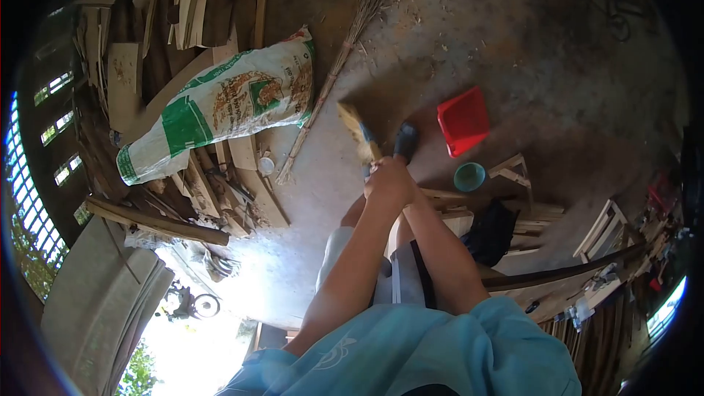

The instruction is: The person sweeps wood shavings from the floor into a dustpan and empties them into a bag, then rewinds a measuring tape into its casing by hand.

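My left hand (pixel 389 185) and my right hand (pixel 378 166) are close together in front of my knees, one overlapping the other. Both are closed around the handle end of a short, straw-coloured broom-like tool (pixel 366 148). Its wide yellowish end (pixel 347 113) points away from me, low over the floor, beside my dark shoe (pixel 405 141). My fingers are partly hidden by the overlap. To the right of the shoe, a red dustpan-like object (pixel 465 122) lies on the floor, with a green bowl (pixel 469 176) just nearer to me.
A long twig broom (pixel 330 79) lies left of my hands, beside a white and green sack (pixel 249 95) on wood scraps. Planks (pixel 192 0) are piled at the upper left. A wooden frame (pixel 515 173) and a black bag (pixel 493 232) are at the right.
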The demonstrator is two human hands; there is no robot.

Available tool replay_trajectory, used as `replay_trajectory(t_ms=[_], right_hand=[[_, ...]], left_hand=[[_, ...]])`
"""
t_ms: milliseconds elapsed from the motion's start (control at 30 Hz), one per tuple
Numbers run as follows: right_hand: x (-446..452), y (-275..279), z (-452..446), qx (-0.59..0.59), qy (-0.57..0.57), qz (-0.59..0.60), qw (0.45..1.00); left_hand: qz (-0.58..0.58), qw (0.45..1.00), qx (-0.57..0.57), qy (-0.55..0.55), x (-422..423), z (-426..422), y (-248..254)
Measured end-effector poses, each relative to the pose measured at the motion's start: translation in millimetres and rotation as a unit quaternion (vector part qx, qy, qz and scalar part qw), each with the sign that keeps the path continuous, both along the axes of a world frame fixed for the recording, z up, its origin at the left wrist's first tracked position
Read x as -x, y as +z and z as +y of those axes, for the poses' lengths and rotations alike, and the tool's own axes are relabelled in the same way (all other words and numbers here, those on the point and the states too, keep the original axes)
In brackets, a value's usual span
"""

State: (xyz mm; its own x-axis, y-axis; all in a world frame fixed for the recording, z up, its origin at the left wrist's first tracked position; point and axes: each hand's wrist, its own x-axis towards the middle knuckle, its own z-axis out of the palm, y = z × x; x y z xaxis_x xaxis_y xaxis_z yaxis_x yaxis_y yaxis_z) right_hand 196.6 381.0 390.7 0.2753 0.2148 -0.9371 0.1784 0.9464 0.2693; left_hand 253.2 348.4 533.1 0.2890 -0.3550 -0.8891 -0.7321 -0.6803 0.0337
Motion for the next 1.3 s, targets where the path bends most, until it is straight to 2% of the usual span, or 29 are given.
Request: replay_trajectory(t_ms=[100,167,233,267,300,333,367,433,500,533,567,600,633,667,700,733,833,900,1000,1067,1100,1133,1167,1200,1233,1300], right_hand=[[19,-11,-80,-0.009,-0.063,-0.077,0.995],[24,-11,-136,0.021,-0.061,-0.099,0.993],[22,-5,-187,0.094,-0.018,-0.085,0.992],[18,1,-212,0.159,0.028,-0.053,0.985],[16,6,-231,0.222,0.075,-0.02,0.972],[17,13,-249,0.237,0.089,-0.016,0.967],[22,21,-262,0.247,0.104,-0.011,0.963],[38,63,-270,0.377,0.217,-0.038,0.9],[40,109,-253,0.37,0.291,0.126,0.873],[52,125,-233,0.35,0.296,0.172,0.872],[71,140,-208,0.363,0.332,0.161,0.856],[85,156,-185,0.364,0.359,0.172,0.842],[110,167,-162,0.35,0.422,0.197,0.813],[116,187,-143,0.323,0.398,0.245,0.823],[124,202,-132,0.297,0.389,0.28,0.826],[132,209,-123,0.275,0.375,0.314,0.828],[213,215,-128,0.178,0.463,0.384,0.779],[274,199,-161,0.144,0.596,0.37,0.698],[336,146,-237,0.074,0.77,0.306,0.555],[358,99,-287,0.046,0.837,0.262,0.479],[354,80,-308,0.057,0.841,0.259,0.472],[318,62,-329,0.05,0.774,0.324,0.542],[339,43,-352,0.227,0.818,0.259,0.461],[363,31,-378,0.394,0.827,0.185,0.356],[359,35,-409,0.356,0.857,0.155,0.34],[314,69,-457,0.302,0.851,0.158,0.399]], left_hand=[[0.212,0.976,-0.026,0.037,-57,-56,41],[0.279,0.919,-0.021,0.278,-105,-84,69],[0.193,0.916,0.015,0.351,-144,-84,57],[0.173,0.934,0.057,0.307,-163,-73,34],[0.156,0.941,0.056,0.295,-182,-62,1],[0.138,0.947,0.054,0.284,-201,-50,-32],[0.124,0.945,0.005,0.303,-219,-41,-66],[0.119,0.939,0.006,0.322,-246,-16,-132],[0.061,0.959,0.029,0.274,-257,3,-216],[0.058,0.964,0.056,0.255,-261,21,-273],[0.103,0.985,0.101,0.093,-271,52,-366],[0.025,0.972,0.208,0.105,-263,83,-438],[0.029,0.968,0.176,0.178,-265,42,-376],[0.073,0.957,0.176,0.22,-267,41,-404],[0.074,0.96,0.163,0.214,-269,20,-394],[0.025,0.95,0.26,0.174,-263,23,-424],[-0.046,0.956,0.263,0.119,-254,15,-490],[0.016,0.976,0.176,0.124,-260,4,-526],[-0.026,0.991,0.066,0.111,-263,-27,-520],[-0.08,0.988,0.078,0.109,-253,-23,-533],[-0.107,0.985,0.087,0.1,-254,-15,-547],[-0.136,0.982,0.097,0.093,-259,-4,-559],[-0.077,0.991,0.057,0.097,-268,9,-572],[-0.067,0.992,0.04,0.096,-272,15,-579],[-0.055,0.994,0.026,0.095,-273,18,-582],[-0.048,0.995,0.05,0.076,-267,17,-570]])
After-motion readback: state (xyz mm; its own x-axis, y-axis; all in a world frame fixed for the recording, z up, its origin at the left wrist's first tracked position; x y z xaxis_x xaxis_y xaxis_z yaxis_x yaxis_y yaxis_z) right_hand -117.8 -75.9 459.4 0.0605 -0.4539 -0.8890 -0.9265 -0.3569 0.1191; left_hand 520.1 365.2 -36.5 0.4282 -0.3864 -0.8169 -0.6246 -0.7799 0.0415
